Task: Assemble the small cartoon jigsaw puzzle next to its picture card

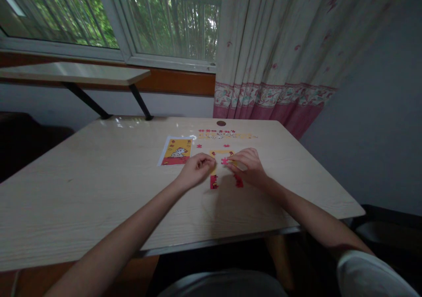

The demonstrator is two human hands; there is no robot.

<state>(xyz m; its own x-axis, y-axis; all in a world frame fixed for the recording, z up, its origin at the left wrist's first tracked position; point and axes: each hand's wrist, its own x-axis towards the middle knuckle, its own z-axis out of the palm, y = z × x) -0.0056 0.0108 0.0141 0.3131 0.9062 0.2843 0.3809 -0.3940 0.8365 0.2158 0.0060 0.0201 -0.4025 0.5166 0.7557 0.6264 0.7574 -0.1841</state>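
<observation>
A partly built jigsaw frame (221,153) in yellow and red lies on the wooden table (99,191). My left hand (196,169) rests on its left edge, fingers curled and pressed on the pieces. My right hand (248,165) sits on the right side, pinching a small red puzzle piece (225,161) at its fingertips. Red corner pieces (214,182) show below both hands. A reference picture card (176,151) with a white animal on yellow lies to the left. A row of loose pieces (224,134) lies farther back.
A round cable hole (221,123) is at the table's far edge. A narrow shelf on black brackets (75,74) hangs under the window. A flowered curtain (280,46) hangs at the right. Single red pieces (199,146) lie near the card.
</observation>
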